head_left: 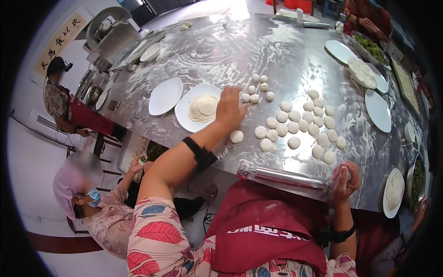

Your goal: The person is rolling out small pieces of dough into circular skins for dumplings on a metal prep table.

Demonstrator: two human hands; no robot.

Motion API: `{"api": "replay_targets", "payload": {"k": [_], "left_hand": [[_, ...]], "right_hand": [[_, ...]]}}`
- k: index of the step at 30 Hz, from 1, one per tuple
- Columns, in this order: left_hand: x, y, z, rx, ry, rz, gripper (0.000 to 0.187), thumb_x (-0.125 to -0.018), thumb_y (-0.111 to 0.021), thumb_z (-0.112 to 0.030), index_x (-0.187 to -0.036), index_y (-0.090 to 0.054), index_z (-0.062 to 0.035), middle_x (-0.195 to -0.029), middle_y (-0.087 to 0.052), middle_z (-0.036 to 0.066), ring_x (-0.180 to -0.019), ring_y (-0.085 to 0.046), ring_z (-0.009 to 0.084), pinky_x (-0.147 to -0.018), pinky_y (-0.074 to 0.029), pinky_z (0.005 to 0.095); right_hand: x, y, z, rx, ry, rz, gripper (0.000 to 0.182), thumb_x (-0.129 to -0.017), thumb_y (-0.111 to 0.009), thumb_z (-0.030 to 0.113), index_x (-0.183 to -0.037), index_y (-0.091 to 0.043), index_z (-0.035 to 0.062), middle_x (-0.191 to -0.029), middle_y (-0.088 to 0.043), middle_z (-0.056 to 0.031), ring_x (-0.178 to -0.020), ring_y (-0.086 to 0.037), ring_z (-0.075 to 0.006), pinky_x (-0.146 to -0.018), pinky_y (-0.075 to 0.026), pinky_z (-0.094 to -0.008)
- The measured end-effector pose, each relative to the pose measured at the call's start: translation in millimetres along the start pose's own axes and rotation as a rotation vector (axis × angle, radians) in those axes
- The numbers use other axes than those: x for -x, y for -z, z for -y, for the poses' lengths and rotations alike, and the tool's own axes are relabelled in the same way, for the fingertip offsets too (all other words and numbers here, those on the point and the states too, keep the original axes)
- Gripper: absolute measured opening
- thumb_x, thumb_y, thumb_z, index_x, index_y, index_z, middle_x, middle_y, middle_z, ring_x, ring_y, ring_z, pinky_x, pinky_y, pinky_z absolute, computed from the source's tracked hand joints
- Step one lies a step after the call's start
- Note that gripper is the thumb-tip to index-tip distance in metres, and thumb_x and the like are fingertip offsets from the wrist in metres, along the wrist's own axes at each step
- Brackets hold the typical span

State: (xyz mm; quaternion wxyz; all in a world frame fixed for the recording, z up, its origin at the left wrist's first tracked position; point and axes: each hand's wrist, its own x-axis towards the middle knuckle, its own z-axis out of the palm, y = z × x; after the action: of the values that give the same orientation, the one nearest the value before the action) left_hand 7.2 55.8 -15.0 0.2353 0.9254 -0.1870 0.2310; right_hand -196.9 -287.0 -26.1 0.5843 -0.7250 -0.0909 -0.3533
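My left hand (230, 109) reaches over the steel table, between a plate (183, 115) of flat round dough wrappers (203, 107) and a small cluster of dough balls (254, 98). Its fingers curl downward; what they hold, if anything, is hidden. At the table's front edge, my right hand (347, 181) is closed around the right end of a shiny metal rolling pin (288, 177). Beyond the pin lie many flattened dough pieces (303, 125). One separate piece (236, 136) lies beneath my left forearm.
The floured steel table (207, 55) bears a bare white plate (166, 96) on the left. Along the right stand white plates (378, 111), a plate of wrappers (393, 193) and bowls of green filling (370, 47). A masked person (99, 203) sits close on my left, holding a filled wrapper (142, 159).
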Motion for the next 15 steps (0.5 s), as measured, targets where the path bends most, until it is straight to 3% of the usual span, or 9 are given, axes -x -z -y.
{"api": "replay_targets", "payload": {"k": [4, 7, 13, 15], "left_hand": [[-24, -3, -10, -0.152, 0.113, 0.258, 0.036, -0.076, -0.070, -0.024, -0.105, -0.060, -0.0054, -0.101, -0.055, 0.015, -0.098, -0.056, 0.0312, -0.081, -0.046, 0.0408], [-25, -3, -7, -0.102, 0.134, 0.306, 0.030, -0.076, -0.068, -0.022, -0.103, -0.063, -0.0093, -0.096, -0.056, 0.013, -0.091, -0.059, 0.0298, -0.077, -0.048, 0.0402], [16, 10, 9, 0.125, -0.021, 0.326, 0.028, -0.075, -0.070, -0.017, -0.100, -0.063, -0.0090, -0.094, -0.056, 0.012, -0.085, -0.059, 0.0295, -0.076, -0.048, 0.0389], [20, 16, 10, 0.127, -0.047, 0.381, 0.038, -0.072, -0.073, -0.018, -0.106, -0.061, -0.0086, -0.099, -0.056, 0.013, -0.091, -0.058, 0.0308, -0.079, -0.048, 0.0391]], "right_hand": [[-3, -1, 0, 0.014, -0.001, 0.007, 0.013, -0.093, -0.055, 0.011, -0.091, -0.055, -0.0024, -0.082, -0.056, -0.0106, -0.051, -0.049, -0.0111, -0.046, -0.043, -0.0258], [-3, 0, 0, 0.008, 0.002, 0.015, 0.013, -0.093, -0.055, 0.011, -0.091, -0.056, -0.0022, -0.080, -0.056, -0.0104, -0.051, -0.049, -0.0111, -0.046, -0.043, -0.0259], [-1, -1, 1, -0.001, -0.005, 0.009, 0.013, -0.093, -0.055, 0.010, -0.092, -0.056, -0.0025, -0.080, -0.055, -0.0099, -0.051, -0.049, -0.0108, -0.046, -0.042, -0.0252], [-2, -3, 1, -0.025, -0.014, 0.004, 0.013, -0.093, -0.054, 0.010, -0.092, -0.056, -0.0028, -0.081, -0.055, -0.0099, -0.052, -0.048, -0.0107, -0.046, -0.042, -0.0251]]}}
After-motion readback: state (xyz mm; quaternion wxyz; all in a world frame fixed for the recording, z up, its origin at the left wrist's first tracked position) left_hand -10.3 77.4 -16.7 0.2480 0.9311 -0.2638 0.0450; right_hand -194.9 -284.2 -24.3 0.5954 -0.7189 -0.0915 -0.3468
